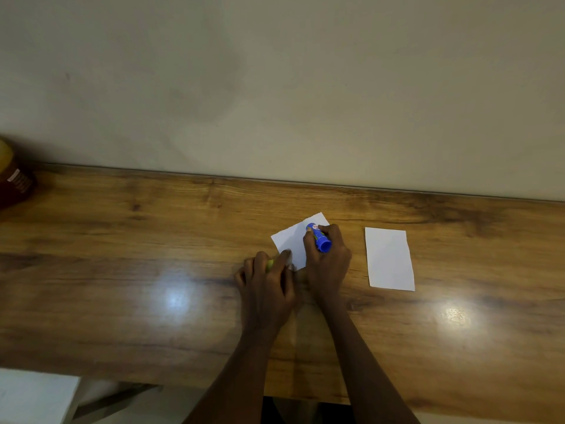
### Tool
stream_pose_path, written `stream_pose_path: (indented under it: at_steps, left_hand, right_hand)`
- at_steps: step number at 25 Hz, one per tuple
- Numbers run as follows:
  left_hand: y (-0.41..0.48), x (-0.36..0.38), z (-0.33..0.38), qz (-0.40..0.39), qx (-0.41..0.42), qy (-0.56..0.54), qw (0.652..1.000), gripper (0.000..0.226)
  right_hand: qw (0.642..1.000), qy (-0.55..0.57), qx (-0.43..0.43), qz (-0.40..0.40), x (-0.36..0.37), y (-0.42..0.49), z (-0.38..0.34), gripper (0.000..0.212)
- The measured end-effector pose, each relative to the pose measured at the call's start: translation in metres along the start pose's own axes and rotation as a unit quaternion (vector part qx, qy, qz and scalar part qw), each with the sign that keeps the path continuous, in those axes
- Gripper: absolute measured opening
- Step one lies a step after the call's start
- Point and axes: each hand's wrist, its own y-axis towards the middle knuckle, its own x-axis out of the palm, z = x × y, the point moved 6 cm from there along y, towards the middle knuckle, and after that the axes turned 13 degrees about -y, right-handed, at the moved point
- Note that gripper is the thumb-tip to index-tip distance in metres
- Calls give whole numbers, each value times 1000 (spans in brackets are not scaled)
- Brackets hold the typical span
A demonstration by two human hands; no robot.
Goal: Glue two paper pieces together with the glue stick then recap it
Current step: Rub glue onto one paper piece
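Observation:
A white paper piece (292, 240) lies tilted on the wooden table (153, 255). My right hand (328, 261) grips a blue glue stick (318, 237), its far end down on that paper. My left hand (266, 289) presses a fingertip on the paper's near-left corner, and its curled fingers hold a small yellow-green thing (270, 265), probably the cap. A second white paper piece (389, 259) lies flat to the right, apart from both hands.
A wall (275, 87) rises right behind the table's far edge. A dark brown jar (13, 182) stands at the far left. The table's near edge runs along the bottom, with a white surface (33, 396) below it at the left.

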Motion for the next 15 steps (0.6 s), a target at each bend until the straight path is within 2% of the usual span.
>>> stream_pose_path:
  at_steps: [6,8,11,13,15]
  left_hand:
    - [-1,-2,0,13,4,6,1000,33]
    - [-1,-2,0,14,-2,0,1000,33]
    - [0,-2,2,13,6,-4,1000,32]
    - [1,-3,1,11,13,-3,1000,31]
    - [0,-2,-2,1,7,-7,1000,30]
  right_hand:
    - [999,-43,0,-18,-13,33,14,22]
    - [1000,-11,3,-17,-18,35,14,23]
    - [995,103,-9,7,-30,31,10,21]
    - [989,147,-16,-15,-27,24,2,16]
    - [988,139,-23,-56,-18,14,-8,17]
